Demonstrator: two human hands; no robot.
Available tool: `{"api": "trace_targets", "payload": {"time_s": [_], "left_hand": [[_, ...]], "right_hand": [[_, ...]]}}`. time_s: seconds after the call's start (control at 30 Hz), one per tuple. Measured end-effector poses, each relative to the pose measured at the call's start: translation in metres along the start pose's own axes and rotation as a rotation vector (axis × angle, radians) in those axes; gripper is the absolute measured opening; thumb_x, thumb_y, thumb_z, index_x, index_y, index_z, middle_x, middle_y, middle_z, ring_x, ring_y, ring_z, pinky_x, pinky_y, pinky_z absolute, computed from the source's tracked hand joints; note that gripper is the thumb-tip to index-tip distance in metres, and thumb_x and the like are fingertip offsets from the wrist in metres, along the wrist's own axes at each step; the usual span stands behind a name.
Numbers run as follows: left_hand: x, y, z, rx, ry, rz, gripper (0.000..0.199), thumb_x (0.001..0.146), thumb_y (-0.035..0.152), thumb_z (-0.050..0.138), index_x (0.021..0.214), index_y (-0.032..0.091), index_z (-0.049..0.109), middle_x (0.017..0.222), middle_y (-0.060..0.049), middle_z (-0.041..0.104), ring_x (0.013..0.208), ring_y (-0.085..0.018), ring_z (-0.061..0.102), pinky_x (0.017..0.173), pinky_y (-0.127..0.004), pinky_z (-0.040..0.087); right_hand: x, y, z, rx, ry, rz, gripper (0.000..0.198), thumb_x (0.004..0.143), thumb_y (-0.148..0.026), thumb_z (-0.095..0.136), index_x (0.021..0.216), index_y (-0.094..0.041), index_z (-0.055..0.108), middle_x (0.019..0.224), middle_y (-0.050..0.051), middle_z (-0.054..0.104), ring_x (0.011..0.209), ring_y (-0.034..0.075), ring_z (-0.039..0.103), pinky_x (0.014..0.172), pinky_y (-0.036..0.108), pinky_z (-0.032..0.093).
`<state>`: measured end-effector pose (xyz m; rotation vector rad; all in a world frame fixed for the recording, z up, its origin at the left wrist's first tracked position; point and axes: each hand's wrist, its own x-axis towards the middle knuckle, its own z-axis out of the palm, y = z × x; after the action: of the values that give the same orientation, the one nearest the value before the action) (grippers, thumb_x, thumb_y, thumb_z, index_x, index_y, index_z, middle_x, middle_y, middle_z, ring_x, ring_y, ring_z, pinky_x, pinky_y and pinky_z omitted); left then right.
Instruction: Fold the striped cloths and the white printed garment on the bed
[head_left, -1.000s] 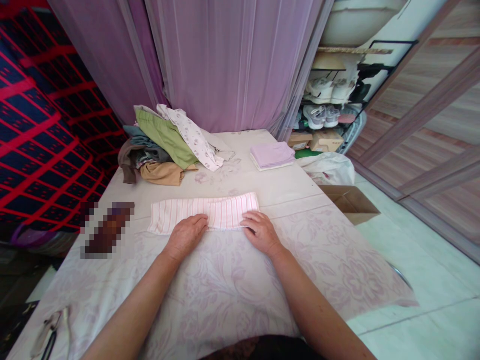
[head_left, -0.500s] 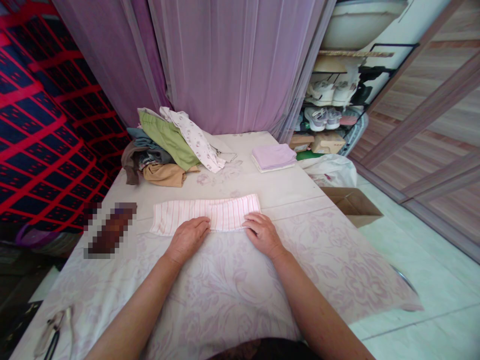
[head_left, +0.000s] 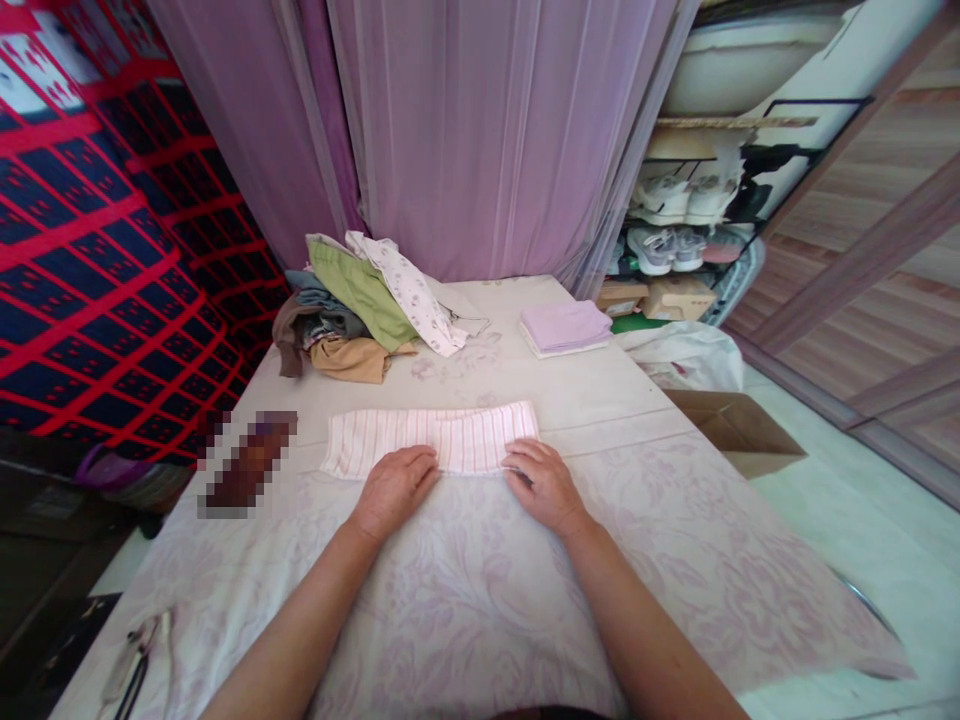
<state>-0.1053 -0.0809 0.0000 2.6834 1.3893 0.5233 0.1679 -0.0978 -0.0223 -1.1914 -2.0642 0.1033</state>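
A folded strip of cloth (head_left: pixel 472 435), white with pink stripes, lies across the bed in front of me. My left hand (head_left: pixel 397 488) rests on its near edge, left of the middle, fingers stretched out and flat. Close to the right end, my right hand (head_left: pixel 546 485) touches the same near edge. Its fingers are slightly bent and apart from the thumb, with a small gap between. Neither hand lifts the cloth.
Rumpled clothes, including green trousers (head_left: pixel 367 290), are heaped at the back left. A folded lilac cloth (head_left: pixel 566 325) lies at the back right. A blurred item (head_left: pixel 251 465) and a cable (head_left: pixel 166 640) lie leftward. Beyond the right edge stands an open cardboard box (head_left: pixel 739 430).
The view has shifted slightly, so everything appears a little further right and lower. Both hands stay on the near edge of the striped cloth, which keeps its folded shape.
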Motion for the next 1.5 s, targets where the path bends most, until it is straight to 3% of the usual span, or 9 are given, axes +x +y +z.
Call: {"api": "trace_targets", "payload": {"time_s": [0.13,0.27,0.4,0.6,0.73,0.93,1.23,1.37,1.5], "left_hand": [[0.005,0.002,-0.002,-0.046,0.075,-0.031,0.027,0.096,0.031,0.043,0.1,0.02,0.067,0.107,-0.007,0.07,0.099,-0.02,0.064,0.089,-0.038,0.052],[0.025,0.013,0.003,-0.036,0.075,-0.022,0.035,0.097,0.03,0.037,0.12,0.018,0.061,0.124,-0.008,0.064,0.12,-0.022,0.055,0.105,-0.041,0.042],[0.048,0.031,0.016,0.055,-0.075,-0.039,0.048,0.096,0.036,0.037,0.138,0.014,0.045,0.146,-0.011,0.045,0.139,-0.027,0.034,0.113,-0.047,0.03],[0.056,0.042,0.032,0.158,-0.164,-0.124,0.065,0.094,0.052,0.036,0.145,0.013,0.034,0.154,-0.013,0.03,0.143,-0.029,0.023,0.115,-0.05,0.021],[0.054,0.039,0.03,0.146,-0.204,-0.162,0.071,0.091,0.058,0.038,0.147,0.014,0.031,0.156,-0.012,0.025,0.145,-0.03,0.018,0.115,-0.051,0.02],[0.057,0.038,0.023,0.117,-0.291,-0.194,0.074,0.09,0.058,0.04,0.149,0.015,0.027,0.158,-0.011,0.02,0.146,-0.029,0.014,0.116,-0.05,0.017],[0.06,0.038,0.021,0.122,-0.325,-0.204,0.067,0.094,0.05,0.034,0.15,0.015,0.026,0.159,-0.009,0.016,0.146,-0.028,0.013,0.116,-0.05,0.015],[0.063,0.035,0.019,0.12,-0.345,-0.195,0.058,0.096,0.039,0.029,0.149,0.017,0.026,0.159,-0.008,0.017,0.146,-0.026,0.013,0.116,-0.048,0.017],[0.067,0.035,0.021,0.124,-0.323,-0.204,0.055,0.094,0.034,0.03,0.147,0.019,0.03,0.157,-0.01,0.022,0.144,-0.027,0.019,0.113,-0.05,0.021]], "right_hand": [[-0.001,0.001,-0.001,-0.019,0.094,0.029,0.019,0.09,-0.023,0.05,0.092,-0.021,0.069,0.098,0.006,0.071,0.099,0.019,0.062,0.092,0.037,0.048],[0.005,0.003,-0.003,-0.115,0.108,0.1,0.027,0.092,-0.023,0.044,0.1,-0.02,0.069,0.104,0.008,0.071,0.102,0.02,0.062,0.095,0.038,0.046],[0.026,-0.003,-0.004,-0.208,-0.084,0.164,0.034,0.092,-0.023,0.041,0.116,-0.018,0.065,0.123,0.01,0.065,0.12,0.021,0.054,0.106,0.041,0.036],[0.047,-0.003,0.003,-0.324,-0.424,0.263,0.053,0.093,-0.038,0.041,0.143,-0.018,0.041,0.153,0.012,0.032,0.141,0.028,0.025,0.113,0.054,0.017],[0.046,0.007,0.008,-0.346,-0.509,0.319,0.059,0.095,-0.046,0.035,0.149,-0.023,0.03,0.157,0.011,0.022,0.143,0.029,0.02,0.111,0.058,0.018],[0.048,0.009,0.002,-0.302,-0.577,0.355,0.057,0.096,-0.045,0.031,0.149,-0.024,0.028,0.158,0.009,0.018,0.144,0.027,0.016,0.111,0.058,0.017],[0.039,0.014,-0.003,-0.275,-0.495,0.387,0.052,0.096,-0.043,0.034,0.145,-0.025,0.038,0.157,0.008,0.024,0.144,0.026,0.018,0.113,0.058,0.016],[0.034,0.031,-0.011,-0.077,-0.346,0.457,0.045,0.098,-0.033,0.027,0.131,-0.025,0.056,0.144,0.005,0.047,0.135,0.017,0.038,0.112,0.041,0.028],[0.018,0.04,-0.02,-0.025,-0.191,0.437,0.037,0.092,-0.029,0.041,0.117,-0.021,0.066,0.127,0.006,0.062,0.119,0.017,0.055,0.104,0.032,0.039]]}}
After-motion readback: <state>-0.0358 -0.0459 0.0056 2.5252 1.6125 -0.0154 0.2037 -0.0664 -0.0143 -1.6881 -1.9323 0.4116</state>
